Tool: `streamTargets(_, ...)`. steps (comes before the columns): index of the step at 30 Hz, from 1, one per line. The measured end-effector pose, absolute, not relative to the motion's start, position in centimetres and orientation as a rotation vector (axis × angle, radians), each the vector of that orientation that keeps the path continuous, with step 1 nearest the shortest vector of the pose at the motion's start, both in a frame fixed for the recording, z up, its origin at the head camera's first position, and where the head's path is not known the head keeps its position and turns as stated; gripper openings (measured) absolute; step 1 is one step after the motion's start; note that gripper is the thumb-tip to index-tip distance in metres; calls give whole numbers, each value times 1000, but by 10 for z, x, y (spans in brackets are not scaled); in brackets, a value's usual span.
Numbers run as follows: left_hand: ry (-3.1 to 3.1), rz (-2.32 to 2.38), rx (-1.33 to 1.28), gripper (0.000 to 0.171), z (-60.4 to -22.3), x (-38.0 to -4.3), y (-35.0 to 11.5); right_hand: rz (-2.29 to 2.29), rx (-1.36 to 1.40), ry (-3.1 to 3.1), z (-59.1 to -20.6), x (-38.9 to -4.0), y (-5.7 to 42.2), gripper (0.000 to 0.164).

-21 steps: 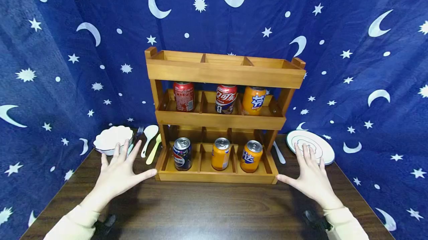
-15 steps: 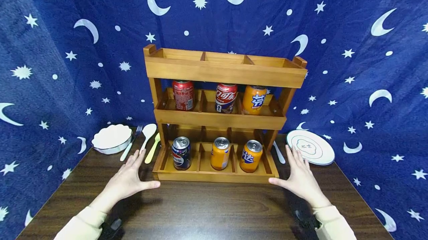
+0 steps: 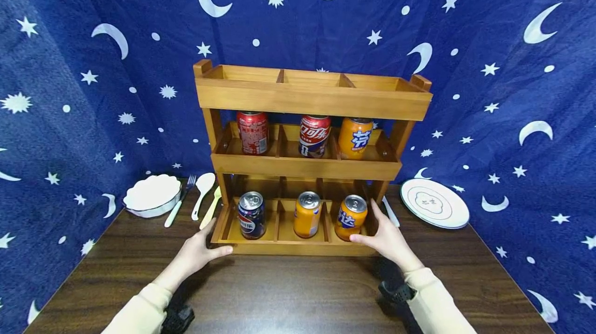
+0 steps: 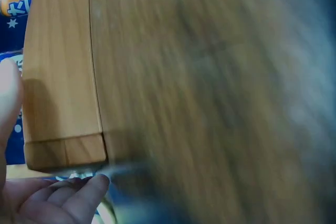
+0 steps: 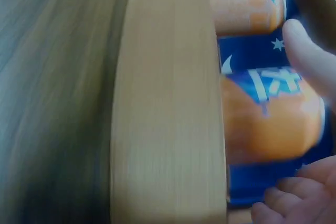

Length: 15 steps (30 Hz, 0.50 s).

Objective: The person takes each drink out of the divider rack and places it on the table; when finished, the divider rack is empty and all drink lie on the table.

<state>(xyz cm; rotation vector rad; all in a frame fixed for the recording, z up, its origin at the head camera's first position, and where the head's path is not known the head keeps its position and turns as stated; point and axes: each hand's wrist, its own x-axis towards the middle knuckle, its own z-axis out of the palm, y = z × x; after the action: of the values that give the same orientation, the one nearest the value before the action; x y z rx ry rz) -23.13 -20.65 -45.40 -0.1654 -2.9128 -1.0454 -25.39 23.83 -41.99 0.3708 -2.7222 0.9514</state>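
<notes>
Head view: two hands flank one wooden rack (image 3: pixel 304 164) on the counter (image 3: pixel 298 292). The left hand (image 3: pixel 197 254) is at its lower left corner; the right hand (image 3: pixel 388 238) is at its lower right, by the end can. Each has thumb and fingers apart, gripping nothing; I cannot tell whether either touches the wood. Six cans stand inside: one red can (image 3: pixel 253 132), one red-and-dark can (image 3: pixel 314 136) and one orange can (image 3: pixel 354 138) on the middle tier, one dark blue can (image 3: pixel 252 217) and two lower orange cans (image 3: pixel 306 217) on the bottom. One white bowl (image 3: pixel 153 192), one fork (image 3: pixel 174 212), one white spoon (image 3: pixel 205 184) and one yellow utensil (image 3: pixel 211 210) lie leftward.
</notes>
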Motion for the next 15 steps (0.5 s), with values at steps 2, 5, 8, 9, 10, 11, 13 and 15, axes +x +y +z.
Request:
streamTargets(2, -2896, -1086, -177, 93, -454, -233, -205, 1062, 364, -2707, -421, -260, 231, 102)
streamTargets(5, -2877, -1137, -168, 82, -452, -235, -203, 1102, 299, -2679, -424, -268, 224, 90)
streamTargets(8, -2893, -1192, -139, 78, -449, -237, -202, 1070, 209, -2663, -426, -273, 219, 79)
streamTargets(9, -2896, -1218, -126, 78, -450, -238, -203, 1058, 182, -2657, -427, -274, 218, 75)
streamTargets(10, -2901, -1245, -118, 80, -451, -238, -203, 1088, 165, -2645, -427, -275, 217, 72)
streamTargets(11, -2905, -1269, -114, 81, -451, -239, -204, 1106, 142, -2632, -429, -276, 216, 68)
streamTargets(13, -2909, -1297, -108, 83, -452, -240, -204, 1176, 102, -2597, -430, -277, 215, 63)
streamTargets(15, -2906, -1326, -111, 85, -454, -241, -205, 1255, 77, -2556, -432, -277, 214, 55)
